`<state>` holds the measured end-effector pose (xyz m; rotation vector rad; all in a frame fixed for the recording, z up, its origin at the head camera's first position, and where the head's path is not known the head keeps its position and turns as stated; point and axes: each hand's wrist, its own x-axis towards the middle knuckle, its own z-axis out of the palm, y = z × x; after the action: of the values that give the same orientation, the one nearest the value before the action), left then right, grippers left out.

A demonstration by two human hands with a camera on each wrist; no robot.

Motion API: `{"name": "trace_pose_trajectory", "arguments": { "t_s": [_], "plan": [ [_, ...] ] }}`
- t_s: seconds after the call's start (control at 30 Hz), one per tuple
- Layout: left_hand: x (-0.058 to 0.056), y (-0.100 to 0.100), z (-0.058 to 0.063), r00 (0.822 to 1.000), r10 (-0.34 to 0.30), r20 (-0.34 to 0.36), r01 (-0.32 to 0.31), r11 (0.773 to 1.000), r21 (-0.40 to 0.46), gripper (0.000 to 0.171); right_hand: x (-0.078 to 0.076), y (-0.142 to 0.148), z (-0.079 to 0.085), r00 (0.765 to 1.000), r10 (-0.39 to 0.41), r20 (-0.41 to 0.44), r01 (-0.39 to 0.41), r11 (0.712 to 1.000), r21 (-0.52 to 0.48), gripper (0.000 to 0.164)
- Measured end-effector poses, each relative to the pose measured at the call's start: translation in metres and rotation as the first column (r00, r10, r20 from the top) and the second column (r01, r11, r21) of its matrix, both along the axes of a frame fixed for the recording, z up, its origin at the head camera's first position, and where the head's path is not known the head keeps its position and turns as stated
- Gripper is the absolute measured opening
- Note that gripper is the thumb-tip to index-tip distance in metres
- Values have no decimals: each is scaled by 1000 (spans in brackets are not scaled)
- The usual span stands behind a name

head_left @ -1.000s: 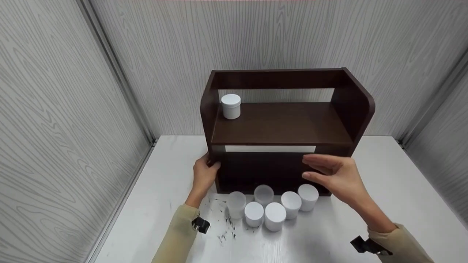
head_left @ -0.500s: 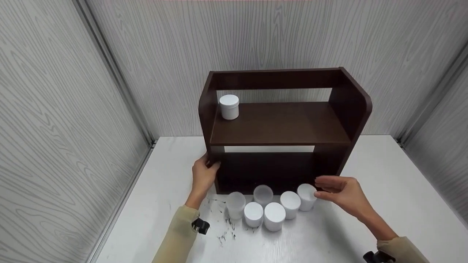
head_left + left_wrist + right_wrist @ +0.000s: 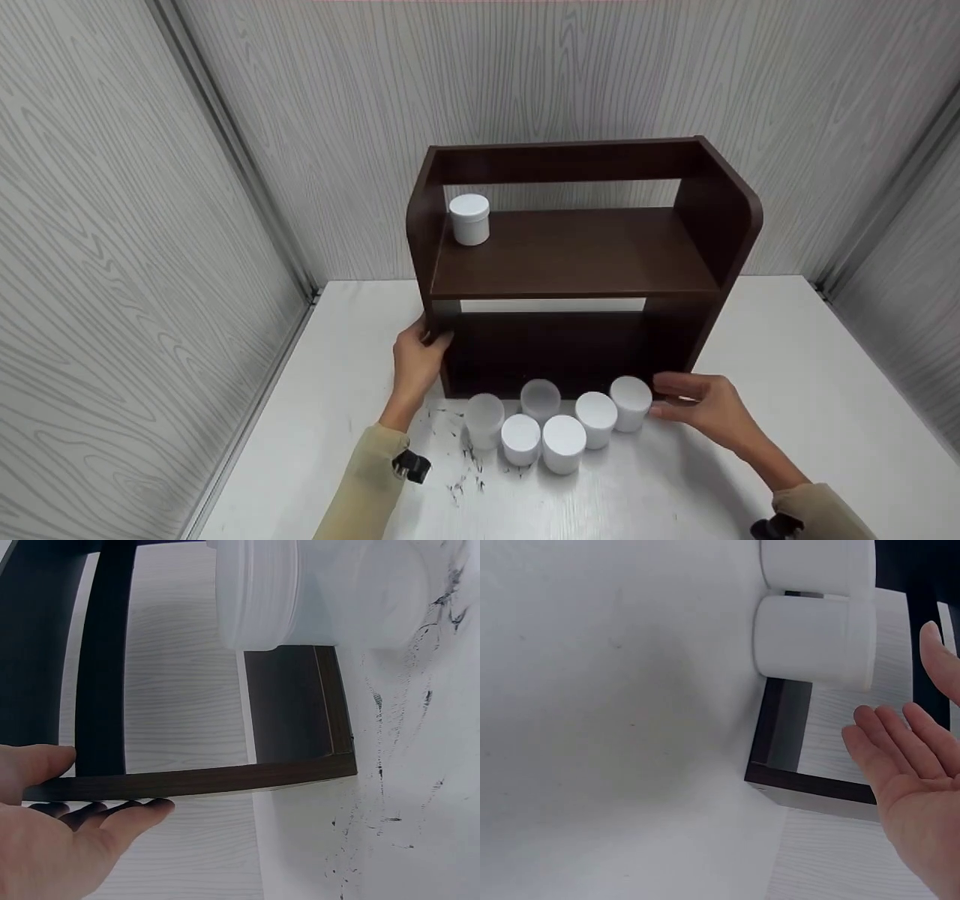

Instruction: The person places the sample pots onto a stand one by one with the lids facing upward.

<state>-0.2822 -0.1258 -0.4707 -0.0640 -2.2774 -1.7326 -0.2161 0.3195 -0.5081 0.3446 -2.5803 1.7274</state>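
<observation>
One white jar [image 3: 630, 405], the rightmost of six on the tabletop [image 3: 637, 502], stands upright just in front of the shelf unit [image 3: 577, 262], near its right front corner. It lies directly to the left of the right hand [image 3: 709, 409] and well apart from the left. The right hand has hold of nothing: its thumb is spread away from its extended fingers, with a wide gap between them. The fingertips are just beside the jar; the right wrist view shows a strip of background between them and it, though I cannot tell whether the thumb touches.

The left hand [image 3: 418, 364] grips the left side panel of the dark brown shelf unit, thumb on the inner face and fingers on the outer one, closed down to the thickness of the board. Nearest to it on the tabletop is a frosted jar [image 3: 484, 421], below and to the right of that hand.

Between these end jars stand another frosted jar [image 3: 540, 400], set further back, and three white ones. A lone lidded jar [image 3: 470, 220] stands upright on the upper shelf, at its left end. Dark marks [image 3: 466, 472] streak the tabletop beside the left arm. Beige sleeves [image 3: 360, 484] cover both forearms, and grey wood-grain walls [image 3: 97, 262] surround the tabletop.
</observation>
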Motion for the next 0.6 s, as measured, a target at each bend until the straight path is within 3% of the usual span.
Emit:
{"name": "trace_pose_trajectory", "arguments": {
  "t_s": [0.33,0.6],
  "plan": [
    [-1,-1,-2,1000,11,-1,-11,1000,-4,46,-11,2,-14,997,79,-3,-79,996,-43,73],
    [-1,0,-2,1000,-8,0,8,1000,3,52,-17,-1,-21,994,107,34,-106,993,-47,77]
  ]
}}
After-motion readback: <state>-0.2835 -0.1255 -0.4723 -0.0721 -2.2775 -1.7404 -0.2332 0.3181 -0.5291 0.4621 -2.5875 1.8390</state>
